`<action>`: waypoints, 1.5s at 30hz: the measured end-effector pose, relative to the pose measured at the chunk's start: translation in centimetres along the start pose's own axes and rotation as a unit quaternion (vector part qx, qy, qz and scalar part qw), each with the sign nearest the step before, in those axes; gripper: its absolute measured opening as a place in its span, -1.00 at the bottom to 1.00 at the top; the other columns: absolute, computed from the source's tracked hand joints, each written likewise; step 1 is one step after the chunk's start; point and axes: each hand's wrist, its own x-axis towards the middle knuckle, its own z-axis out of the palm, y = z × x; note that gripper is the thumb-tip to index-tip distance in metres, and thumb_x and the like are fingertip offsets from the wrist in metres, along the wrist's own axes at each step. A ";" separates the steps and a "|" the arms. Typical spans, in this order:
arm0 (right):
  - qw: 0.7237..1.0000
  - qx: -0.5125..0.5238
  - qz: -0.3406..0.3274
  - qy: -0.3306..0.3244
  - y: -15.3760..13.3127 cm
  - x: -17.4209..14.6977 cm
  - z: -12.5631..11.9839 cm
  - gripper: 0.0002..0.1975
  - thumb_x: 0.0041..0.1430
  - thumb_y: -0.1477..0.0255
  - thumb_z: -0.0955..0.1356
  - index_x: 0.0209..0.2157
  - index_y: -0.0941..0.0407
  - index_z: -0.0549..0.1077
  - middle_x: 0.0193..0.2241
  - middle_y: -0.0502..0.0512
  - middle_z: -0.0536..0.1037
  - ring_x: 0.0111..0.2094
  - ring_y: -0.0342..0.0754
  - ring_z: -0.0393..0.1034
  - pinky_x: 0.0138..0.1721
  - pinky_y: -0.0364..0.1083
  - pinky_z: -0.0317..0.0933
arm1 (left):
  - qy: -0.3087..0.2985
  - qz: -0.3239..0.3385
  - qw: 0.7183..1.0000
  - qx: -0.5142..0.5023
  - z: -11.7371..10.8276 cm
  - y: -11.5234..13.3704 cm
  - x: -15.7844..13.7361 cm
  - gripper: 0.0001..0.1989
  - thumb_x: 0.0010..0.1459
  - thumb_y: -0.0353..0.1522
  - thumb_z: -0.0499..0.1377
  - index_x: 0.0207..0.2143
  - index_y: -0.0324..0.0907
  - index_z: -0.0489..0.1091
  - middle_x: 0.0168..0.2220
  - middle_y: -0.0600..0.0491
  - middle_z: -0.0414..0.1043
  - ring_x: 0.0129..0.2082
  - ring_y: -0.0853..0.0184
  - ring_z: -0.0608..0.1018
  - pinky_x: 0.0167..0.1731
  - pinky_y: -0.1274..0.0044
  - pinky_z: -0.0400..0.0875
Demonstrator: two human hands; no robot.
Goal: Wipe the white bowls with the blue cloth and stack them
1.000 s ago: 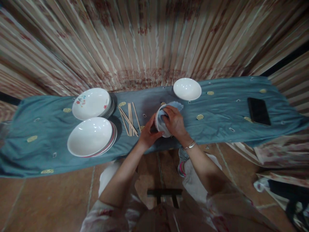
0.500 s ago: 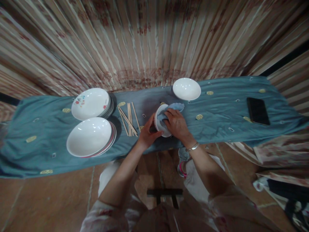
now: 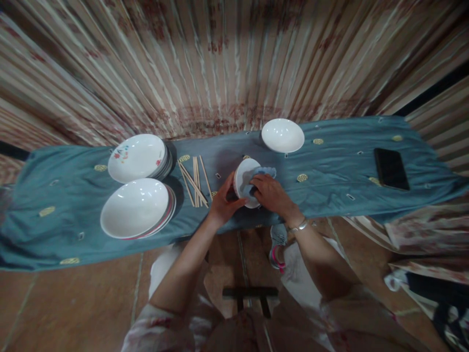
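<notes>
My left hand [image 3: 224, 203] grips a small white bowl [image 3: 242, 178] by its left side, thumb on the near rim. The bowl is tilted with its mouth facing right. A light blue cloth [image 3: 266, 171] is bunched in my right hand [image 3: 270, 194], whose fingers press it at the bowl's mouth. Part of the cloth is hidden under those fingers. Left of the bowl, several wooden chopsticks [image 3: 196, 183] lie loosely, some crossing. Behind and to the right sits a white bowl [image 3: 283, 135], upright.
At the left stand a stack of flowered plates [image 3: 136, 157] and, nearer me, a stack of larger white bowls [image 3: 134, 208]. A dark flat phone or tablet [image 3: 391, 168] lies at the right. A teal cloth [image 3: 330, 195] covers the narrow table; a curtain [image 3: 227, 63] hangs behind.
My right hand and the blue cloth have shifted slightly right and down, uncovering more of the small bowl's inside. My left hand keeps its hold on the bowl.
</notes>
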 end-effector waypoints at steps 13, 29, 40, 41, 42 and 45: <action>0.985 0.142 -0.015 -0.092 1.2 0.1 0.2 -0.64 0.13 0.59 0.32 -0.04 0.17 0.57 -0.06 0.22 0.63 -0.01 0.07 0.51 0.07 0.03 0.33 | -0.007 -0.001 1.000 -0.010 0.0 0.3 0.2 -0.02 -0.11 -0.16 0.48 0.34 -0.12 0.20 0.27 -0.15 0.39 0.09 0.06 0.59 0.07 0.27 0.53; 0.913 0.406 0.035 -0.027 0.1 1.2 0.4 -0.74 -0.01 0.48 0.41 -0.24 0.10 0.66 -0.36 -0.03 0.65 -0.33 -0.08 0.47 -0.24 -0.13 0.30 | -0.001 0.016 1.000 -0.020 0.1 0.3 0.2 -0.06 -0.10 -0.23 0.46 0.34 -0.08 0.23 0.30 -0.09 0.36 0.14 0.05 0.55 0.14 0.22 0.47; 0.938 0.329 0.070 0.085 -1.4 2.2 1.3 -0.58 -0.04 0.55 0.32 -0.11 0.12 0.61 -0.18 0.07 0.67 -0.18 0.01 0.53 -0.01 -0.02 0.35 | -0.002 0.018 1.000 -0.024 0.0 -0.3 0.4 0.00 -0.13 -0.17 0.48 0.35 -0.14 0.20 0.27 -0.14 0.39 0.14 0.04 0.55 0.18 0.24 0.44; 0.940 0.320 0.068 0.100 -1.5 2.3 1.4 -0.58 -0.03 0.54 0.32 -0.10 0.12 0.60 -0.15 0.09 0.67 -0.14 0.02 0.53 0.02 -0.01 0.34 | -0.004 0.016 1.000 -0.023 0.0 -0.2 0.4 0.01 -0.13 -0.16 0.48 0.35 -0.15 0.19 0.26 -0.14 0.39 0.14 0.04 0.55 0.17 0.25 0.45; 0.942 0.311 0.065 0.113 -1.6 2.3 1.4 -0.59 -0.02 0.54 0.31 -0.10 0.12 0.59 -0.12 0.10 0.66 -0.11 0.04 0.53 0.04 0.00 0.34 | -0.007 0.016 1.000 -0.021 0.0 -0.2 0.3 0.01 -0.13 -0.16 0.48 0.36 -0.15 0.18 0.26 -0.14 0.39 0.14 0.04 0.55 0.16 0.25 0.45; 0.947 0.283 0.056 0.144 -1.8 2.5 1.7 -0.60 0.01 0.54 0.30 -0.10 0.11 0.57 -0.08 0.13 0.65 -0.04 0.07 0.51 0.08 0.03 0.33 | -0.013 0.023 1.000 -0.016 0.0 0.0 0.3 0.00 -0.11 -0.14 0.47 0.36 -0.13 0.18 0.26 -0.13 0.40 0.14 0.05 0.55 0.14 0.27 0.47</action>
